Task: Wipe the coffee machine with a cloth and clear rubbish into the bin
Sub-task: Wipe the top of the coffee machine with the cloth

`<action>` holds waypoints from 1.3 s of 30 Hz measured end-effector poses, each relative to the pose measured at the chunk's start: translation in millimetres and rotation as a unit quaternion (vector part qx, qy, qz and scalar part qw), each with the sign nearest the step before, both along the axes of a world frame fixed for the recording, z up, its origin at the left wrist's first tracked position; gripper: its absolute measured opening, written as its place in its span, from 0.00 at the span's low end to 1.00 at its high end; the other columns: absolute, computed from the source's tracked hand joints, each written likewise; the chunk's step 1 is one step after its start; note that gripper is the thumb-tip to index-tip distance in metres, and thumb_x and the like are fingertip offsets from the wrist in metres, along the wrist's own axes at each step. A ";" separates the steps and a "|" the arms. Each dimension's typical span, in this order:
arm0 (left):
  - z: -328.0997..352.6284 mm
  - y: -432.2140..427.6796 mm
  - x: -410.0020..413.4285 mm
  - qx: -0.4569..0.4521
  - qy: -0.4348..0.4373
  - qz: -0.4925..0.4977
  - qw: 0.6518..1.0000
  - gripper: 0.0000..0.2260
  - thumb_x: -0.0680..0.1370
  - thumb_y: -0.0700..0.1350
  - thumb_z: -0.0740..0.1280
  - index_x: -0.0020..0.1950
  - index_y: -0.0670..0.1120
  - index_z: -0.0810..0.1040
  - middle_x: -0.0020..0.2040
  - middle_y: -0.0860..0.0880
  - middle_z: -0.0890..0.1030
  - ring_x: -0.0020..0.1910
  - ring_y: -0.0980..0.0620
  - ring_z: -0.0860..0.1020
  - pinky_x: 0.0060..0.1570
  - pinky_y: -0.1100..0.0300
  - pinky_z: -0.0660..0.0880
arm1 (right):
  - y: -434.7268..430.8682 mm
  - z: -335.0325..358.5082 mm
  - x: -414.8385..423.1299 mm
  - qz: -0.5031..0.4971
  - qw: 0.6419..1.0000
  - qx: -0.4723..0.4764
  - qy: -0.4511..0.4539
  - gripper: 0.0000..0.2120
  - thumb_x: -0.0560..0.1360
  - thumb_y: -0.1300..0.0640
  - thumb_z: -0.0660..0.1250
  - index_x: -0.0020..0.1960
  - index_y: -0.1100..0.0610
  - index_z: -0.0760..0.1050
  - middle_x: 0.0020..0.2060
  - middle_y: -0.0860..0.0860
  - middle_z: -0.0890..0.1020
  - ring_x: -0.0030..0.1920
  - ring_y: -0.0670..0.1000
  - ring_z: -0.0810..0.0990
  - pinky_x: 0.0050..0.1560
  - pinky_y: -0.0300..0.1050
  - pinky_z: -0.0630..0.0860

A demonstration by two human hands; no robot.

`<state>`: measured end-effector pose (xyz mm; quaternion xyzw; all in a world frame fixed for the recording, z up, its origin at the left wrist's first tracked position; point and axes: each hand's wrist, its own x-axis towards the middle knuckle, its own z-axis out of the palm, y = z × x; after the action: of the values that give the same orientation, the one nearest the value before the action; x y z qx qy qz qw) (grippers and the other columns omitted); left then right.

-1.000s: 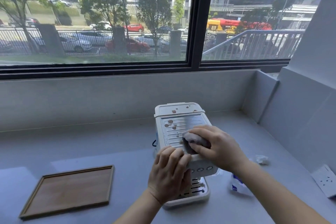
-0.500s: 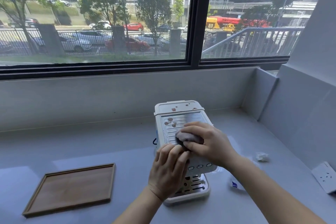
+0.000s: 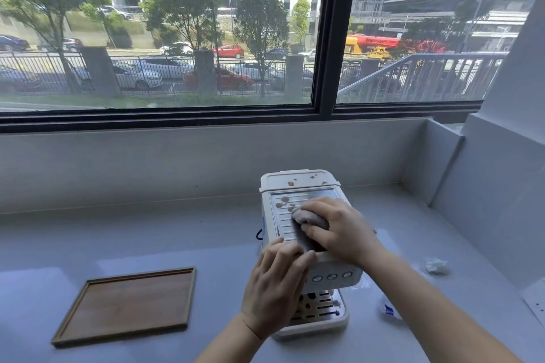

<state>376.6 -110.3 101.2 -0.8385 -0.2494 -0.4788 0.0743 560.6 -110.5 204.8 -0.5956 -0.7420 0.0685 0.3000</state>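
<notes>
A small white coffee machine (image 3: 298,183) stands on the grey counter, with brown spots on its top grille and rear lid. My right hand (image 3: 343,228) presses a bunched grey-pink cloth (image 3: 306,216) onto the grille. Resting on the machine's front left edge, my left hand (image 3: 277,283) steadies it and holds nothing. A crumpled white tissue (image 3: 436,265) lies on the counter to the right. A white and blue wrapper (image 3: 388,310) lies partly under my right forearm. No bin is in view.
A wooden tray (image 3: 129,303) lies flat at the left of the counter (image 3: 147,244). A white socket block (image 3: 535,300) sits at the right edge. A low wall and a window run behind the counter, and a white wall closes the right side.
My right hand has slid the cloth up the grille toward the back left, near the brown spots. The left hand has kept its place on the front edge.
</notes>
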 end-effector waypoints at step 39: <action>53.1 12.8 16.4 -0.107 0.025 0.049 0.993 0.02 0.76 0.43 0.64 0.44 0.46 0.75 0.49 0.48 0.75 0.48 0.45 0.74 0.50 0.54 0.72 | 7.0 -16.1 27.6 -0.102 0.993 0.013 -0.065 0.16 0.77 0.39 0.60 0.63 0.41 0.72 0.61 0.41 0.76 0.62 0.48 0.73 0.59 0.45 0.73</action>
<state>393.0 -97.5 154.3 -0.8402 -0.3381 -0.4237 0.0134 588.2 -103.5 188.8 -0.6674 -0.6963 -0.0111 0.2639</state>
